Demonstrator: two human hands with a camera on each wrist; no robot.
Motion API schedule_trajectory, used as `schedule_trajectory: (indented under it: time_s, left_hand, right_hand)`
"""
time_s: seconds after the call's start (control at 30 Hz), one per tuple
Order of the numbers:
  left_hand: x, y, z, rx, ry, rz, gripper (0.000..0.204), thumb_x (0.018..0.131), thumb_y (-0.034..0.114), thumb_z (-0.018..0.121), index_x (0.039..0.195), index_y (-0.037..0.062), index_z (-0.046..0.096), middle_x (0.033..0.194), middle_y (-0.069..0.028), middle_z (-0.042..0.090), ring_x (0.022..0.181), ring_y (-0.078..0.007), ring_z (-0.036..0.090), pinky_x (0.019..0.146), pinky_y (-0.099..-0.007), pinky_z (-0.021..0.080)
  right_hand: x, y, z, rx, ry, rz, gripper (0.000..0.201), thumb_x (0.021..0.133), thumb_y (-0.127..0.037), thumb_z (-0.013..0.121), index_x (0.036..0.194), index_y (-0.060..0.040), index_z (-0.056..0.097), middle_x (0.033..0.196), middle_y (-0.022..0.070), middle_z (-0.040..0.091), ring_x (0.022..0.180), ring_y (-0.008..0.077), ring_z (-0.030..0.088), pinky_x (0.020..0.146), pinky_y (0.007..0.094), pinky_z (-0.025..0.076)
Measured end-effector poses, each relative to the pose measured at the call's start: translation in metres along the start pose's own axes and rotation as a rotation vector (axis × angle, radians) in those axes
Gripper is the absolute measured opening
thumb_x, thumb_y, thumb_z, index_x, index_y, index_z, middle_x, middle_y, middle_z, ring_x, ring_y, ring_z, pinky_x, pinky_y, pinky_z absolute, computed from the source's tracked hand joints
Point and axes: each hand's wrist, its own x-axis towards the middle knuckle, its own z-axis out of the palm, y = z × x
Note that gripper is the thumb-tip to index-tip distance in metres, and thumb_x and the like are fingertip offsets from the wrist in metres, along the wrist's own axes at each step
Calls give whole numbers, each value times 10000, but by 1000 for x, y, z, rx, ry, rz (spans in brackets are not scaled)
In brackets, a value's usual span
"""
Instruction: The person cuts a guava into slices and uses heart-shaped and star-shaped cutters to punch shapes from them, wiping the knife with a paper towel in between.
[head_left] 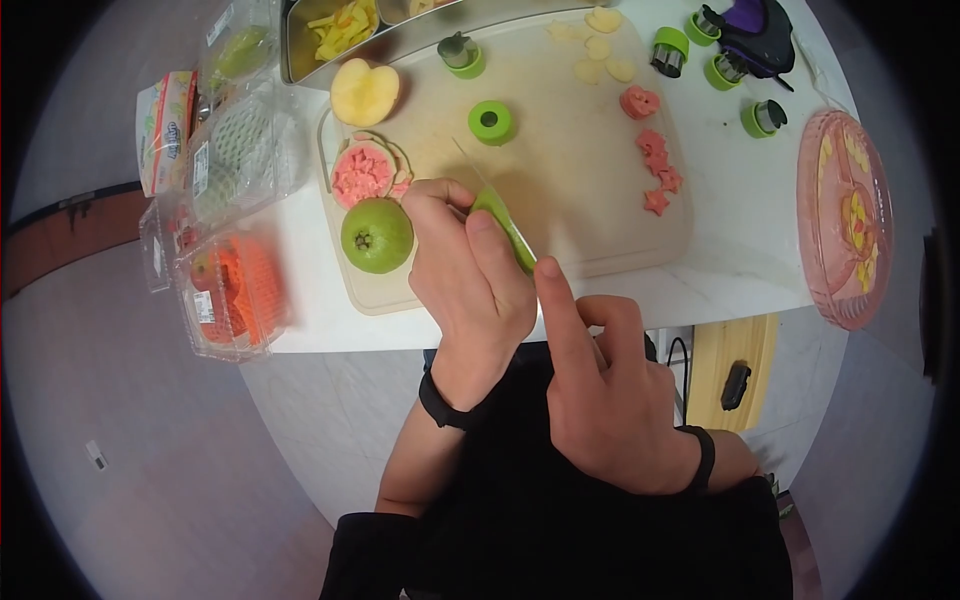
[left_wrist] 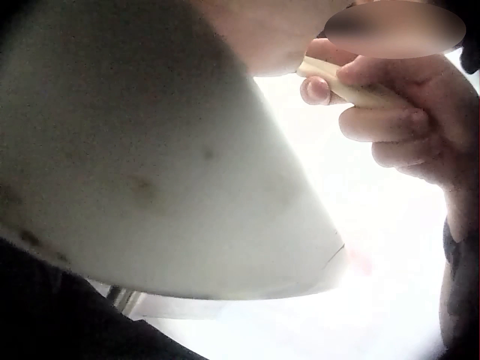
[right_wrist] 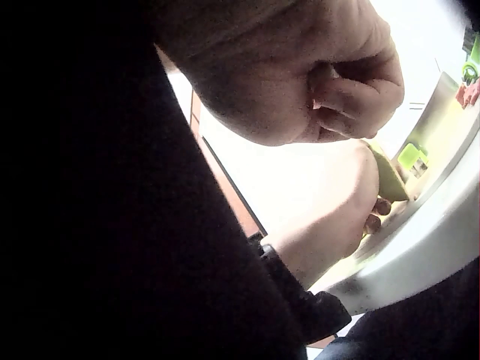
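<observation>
My left hand (head_left: 465, 265) holds a green-skinned guava piece (head_left: 484, 203) over the front of the cutting board (head_left: 590, 225). A knife (head_left: 516, 232) lies with its thin blade along that piece, close by my left thumb. My right hand (head_left: 612, 405) grips the knife, index finger stretched along it; the cream handle (left_wrist: 379, 97) shows between its fingers in the left wrist view. In the right wrist view the guava piece (right_wrist: 390, 178) sticks out past the left hand (right_wrist: 337, 206). Beside the left hand are a whole guava (head_left: 378, 236) and a hollowed pink guava half (head_left: 362, 172).
On the board stand a green ring cutter (head_left: 491, 121), another cutter (head_left: 462, 55), half an apple (head_left: 364, 92) and pink cut shapes (head_left: 655, 155). More cutters (head_left: 669, 52) and a pink glass plate (head_left: 815, 225) are at right. Plastic boxes (head_left: 235, 290) line the left; a metal tray (head_left: 300, 40) sits behind.
</observation>
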Motion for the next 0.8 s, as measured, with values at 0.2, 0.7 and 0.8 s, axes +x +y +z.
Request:
schedule_trajectory:
  time_s: [0.2, 0.7, 0.8]
  left_hand:
    - [-2, -2, 1, -21, 4, -51, 330, 1124, 333, 411, 1143, 12, 482, 916, -168, 561, 719, -350, 579, 650, -440, 464]
    - [-3, 2, 4, 39, 39, -115, 344, 1114, 376, 387, 1147, 40, 454, 970, -177, 562, 799, -357, 589, 740, -462, 477]
    - [-3, 3, 4, 37, 39, -112, 332, 1114, 364, 383, 1150, 41, 453, 991, -171, 558, 815, -351, 590, 761, -456, 479]
  right_hand:
    - [-2, 0, 5, -25, 44, -26, 796, 775, 103, 651, 1560, 0, 566, 1020, 84, 582, 669, 128, 579, 448, 279, 470]
    - [-4, -8, 8, -115, 60, -25, 711, 807, 44, 735, 1509, -2, 631, 942, 65, 568, 675, 102, 576, 486, 234, 478]
    - [-3, -9, 7, -118, 62, -18, 704, 810, 41, 738, 1506, -9, 639, 930, 62, 555, 658, 96, 572, 493, 232, 475]
